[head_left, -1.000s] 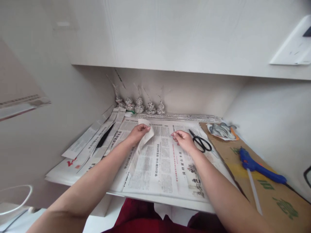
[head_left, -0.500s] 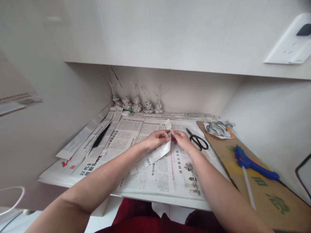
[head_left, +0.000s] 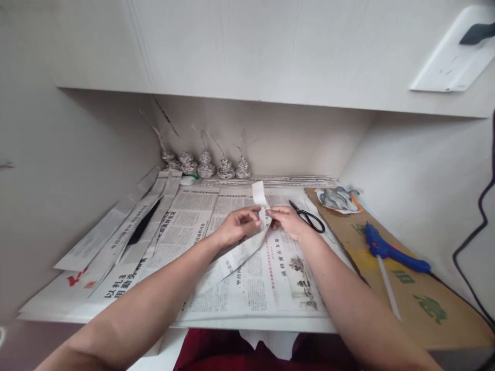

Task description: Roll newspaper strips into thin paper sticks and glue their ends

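A long strip of newspaper [head_left: 243, 252] slants up from near my left forearm and bends at my fingertips. Its pale upper end stands out above my hands. My right hand [head_left: 289, 221] pinches the strip at the bend between thumb and fingers. On the left edge of the same strip, my left hand [head_left: 236, 228] has its fingers curled in, the fingertips against the paper. Both hands are over spread newspaper sheets [head_left: 197, 208]. Black-handled scissors [head_left: 311, 219] lie just right of my right hand.
Cut newspaper strips [head_left: 133, 219] lie at left, a black object [head_left: 143, 224] among them. Several coiled-paper gourd shapes [head_left: 206, 166] and thin paper rods [head_left: 270, 182] line the back. A blue glue gun [head_left: 398, 253] and a crumpled grey-stained wrapper [head_left: 338, 200] rest on cardboard [head_left: 410, 330] at right.
The strip's upper end now shows wider and leans left above my fingers. Both hands remain at the bend. The whole view has shifted slightly.
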Demonstrator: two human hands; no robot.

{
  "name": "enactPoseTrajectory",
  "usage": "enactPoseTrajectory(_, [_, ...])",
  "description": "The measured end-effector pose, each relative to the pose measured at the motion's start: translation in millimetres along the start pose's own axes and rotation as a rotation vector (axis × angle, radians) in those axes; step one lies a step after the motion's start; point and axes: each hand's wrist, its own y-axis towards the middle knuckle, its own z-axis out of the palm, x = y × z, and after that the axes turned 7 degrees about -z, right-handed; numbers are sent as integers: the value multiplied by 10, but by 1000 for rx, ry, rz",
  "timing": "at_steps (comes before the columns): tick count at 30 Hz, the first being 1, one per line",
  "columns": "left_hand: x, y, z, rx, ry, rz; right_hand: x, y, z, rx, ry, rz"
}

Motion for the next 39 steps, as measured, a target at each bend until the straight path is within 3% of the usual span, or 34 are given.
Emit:
enactPoseTrajectory(3, [10,8,-14,-19,-110,-141,-9,-1,-12,-38,61,27])
enactPoseTrajectory(11, [-15,1,-73,97,-314,-277,15,-21,53,-129,112,77])
enactPoseTrajectory(22, [33,75,-94,-117,-403,-219,47,-66,278,-136,41,19])
enactPoseTrajectory(26, [-52,92,-158,-184,-596,-189,-7,-7,215,-260,208,22])
enactPoseTrajectory(30, [-240,58,-218,-235,-738,-134,-51,30,122,-255,362,28])
enactPoseTrajectory(34, [-465,-223,-218,-139,-693,-95,-65,29,89,-246,441,-22])
enactPoseTrajectory(36, [-539,-497,-228,-55,-606,-111,-59,23,92,-245,436,-30])
enactPoseTrajectory(39, [-557,-1027,-299,-47,-466,-207,-35,12,105,-250,435,-18])
